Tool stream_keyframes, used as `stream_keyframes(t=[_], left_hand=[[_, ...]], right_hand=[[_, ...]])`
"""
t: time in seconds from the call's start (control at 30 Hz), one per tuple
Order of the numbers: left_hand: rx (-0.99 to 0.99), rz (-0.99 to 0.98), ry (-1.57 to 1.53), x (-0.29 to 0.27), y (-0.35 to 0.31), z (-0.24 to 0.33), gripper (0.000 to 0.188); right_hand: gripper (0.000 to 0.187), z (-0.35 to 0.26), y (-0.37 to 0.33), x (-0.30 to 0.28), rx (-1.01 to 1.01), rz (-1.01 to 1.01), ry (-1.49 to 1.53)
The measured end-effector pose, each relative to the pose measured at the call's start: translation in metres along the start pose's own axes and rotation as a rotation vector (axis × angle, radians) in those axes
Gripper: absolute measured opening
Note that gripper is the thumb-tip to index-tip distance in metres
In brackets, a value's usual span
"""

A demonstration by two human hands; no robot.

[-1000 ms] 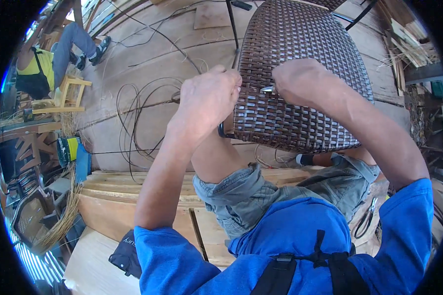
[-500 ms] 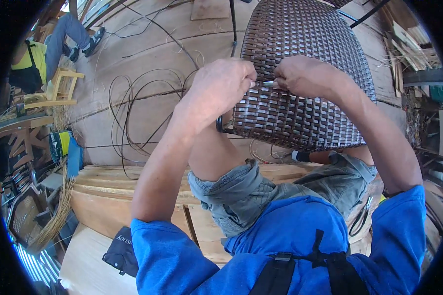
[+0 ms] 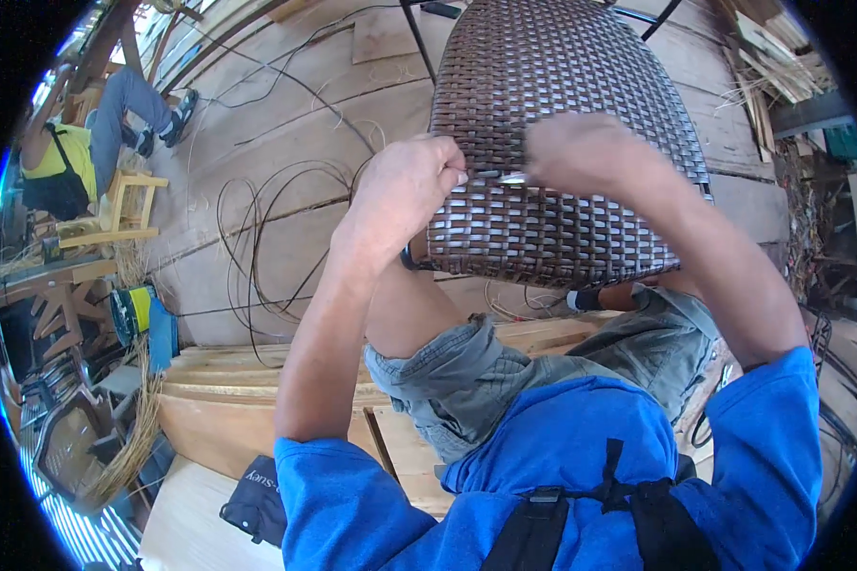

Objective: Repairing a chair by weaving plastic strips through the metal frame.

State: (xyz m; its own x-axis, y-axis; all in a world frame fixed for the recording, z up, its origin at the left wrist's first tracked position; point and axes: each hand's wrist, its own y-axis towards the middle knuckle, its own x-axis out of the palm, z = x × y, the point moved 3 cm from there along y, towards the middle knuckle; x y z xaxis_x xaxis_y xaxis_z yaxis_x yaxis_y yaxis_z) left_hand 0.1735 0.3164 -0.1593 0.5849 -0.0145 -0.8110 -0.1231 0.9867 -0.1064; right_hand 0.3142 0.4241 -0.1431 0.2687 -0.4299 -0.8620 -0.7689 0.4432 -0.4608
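Observation:
A brown woven wicker seat (image 3: 562, 238) on a black metal frame stands in front of my knees. My left hand (image 3: 405, 186) is closed at its left edge, thumb and forefinger pinched together; what they grip is hidden. My right hand (image 3: 581, 152), slightly blurred, is over the weave and closed round a slim, pale pointed tool (image 3: 512, 178). The tool's tip points left, toward my left fingers, and lies close to the weave. A long dark strand (image 3: 338, 114) runs over the floor and passes out of sight behind my left hand.
Loose coils of dark strand (image 3: 257, 228) lie on the board floor, left of the seat. Far left, another person (image 3: 76, 162) sits by a small wooden stool (image 3: 138, 205). Wooden planks (image 3: 229, 366) and a black bag (image 3: 257, 504) are beside me. Scrap wood lies far right.
The seat appears further left in the view, along with my left hand. My right hand has shifted slightly, and more of the pointed tool shows.

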Motion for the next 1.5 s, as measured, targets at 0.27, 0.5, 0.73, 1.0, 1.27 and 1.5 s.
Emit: stream_keyframes(t=[0.27, 0.5, 0.73, 1.0, 1.27, 1.5], left_hand=[[0.067, 0.028, 0.001, 0.002, 0.0, 0.001, 0.014], [0.016, -0.05, 0.03, -0.002, 0.001, 0.005, 0.018], [0.239, -0.067, -0.479, 0.017, 0.007, 0.064, 0.03], [-0.256, 0.015, -0.241, 0.01, -0.006, 0.014, 0.032], [-0.289, -0.093, -0.377, 0.004, -0.003, 0.002, 0.028], [-0.232, -0.145, -0.059, -0.004, 0.003, 0.014, 0.028]], right_hand=[[0.049, 0.0, 0.0, 0.005, 0.017, 0.019, 0.253], [0.032, -0.017, 0.017, 0.026, 0.022, 0.21, 0.411], [0.024, 0.058, -0.064, -0.021, -0.121, 0.223, 1.154], [0.028, 0.032, -0.027, 0.023, -0.243, 0.077, -0.083], [0.015, -0.001, -0.007, 0.001, -0.244, 0.176, -0.233], [0.015, -0.01, 0.003, 0.003, -0.238, 0.142, -0.186]])
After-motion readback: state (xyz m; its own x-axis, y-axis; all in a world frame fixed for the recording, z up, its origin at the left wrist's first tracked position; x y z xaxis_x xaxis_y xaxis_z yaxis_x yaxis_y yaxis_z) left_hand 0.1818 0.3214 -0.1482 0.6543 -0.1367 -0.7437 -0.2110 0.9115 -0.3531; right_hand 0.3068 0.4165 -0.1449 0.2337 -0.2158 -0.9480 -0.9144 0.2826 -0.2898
